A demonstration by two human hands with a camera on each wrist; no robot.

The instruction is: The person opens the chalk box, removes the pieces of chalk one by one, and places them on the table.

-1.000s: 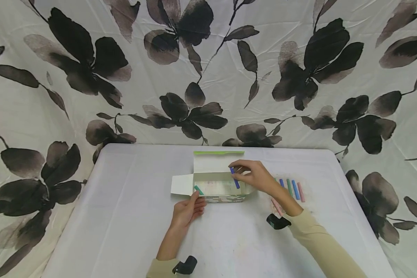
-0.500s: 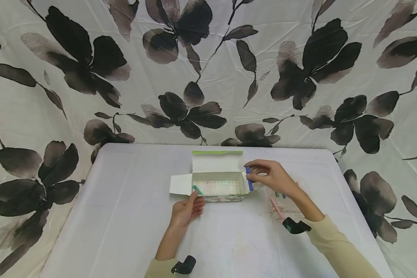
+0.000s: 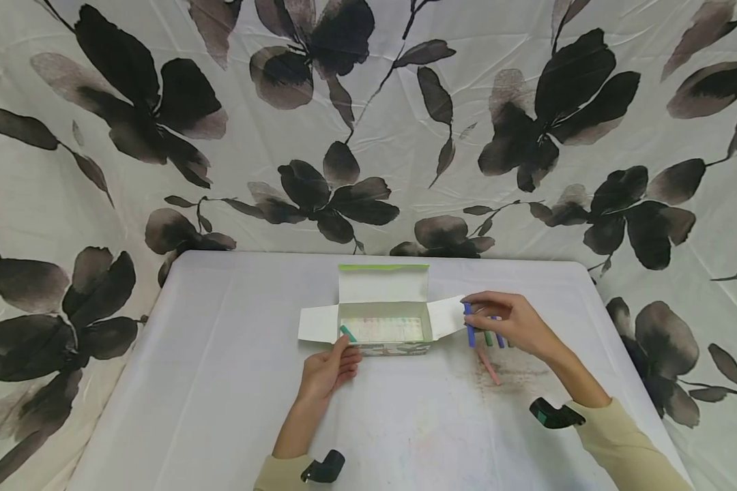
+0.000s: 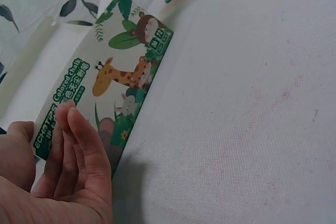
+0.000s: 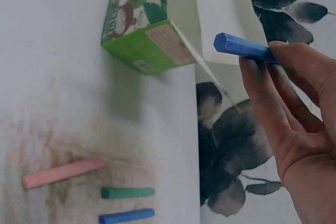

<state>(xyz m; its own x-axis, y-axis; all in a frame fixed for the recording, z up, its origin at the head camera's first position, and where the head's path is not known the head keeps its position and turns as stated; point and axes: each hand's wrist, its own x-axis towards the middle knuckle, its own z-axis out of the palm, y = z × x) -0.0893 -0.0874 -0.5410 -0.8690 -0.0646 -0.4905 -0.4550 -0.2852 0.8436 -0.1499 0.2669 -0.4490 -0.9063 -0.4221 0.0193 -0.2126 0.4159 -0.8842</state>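
Observation:
A printed cardboard chalk box stands with its lid raised and both end flaps spread. My left hand grips its front wall at the left corner, thumb at the top edge and fingers on the printed face. Just beyond that thumb a teal chalk stick shows inside the box. My right hand pinches a blue chalk stick between thumb and fingertips, in the air beside the right flap. The box interior otherwise shows a pale, colour-smudged bottom.
Right of the box lie a pink chalk stick, a green one and a blue one on a dust-smudged patch of white cloth. My right hand partly covers other sticks in the head view. A floral curtain hangs behind the table.
My right hand has moved right with the blue chalk stick, from over the box to past its right flap. The left hand still grips the box.

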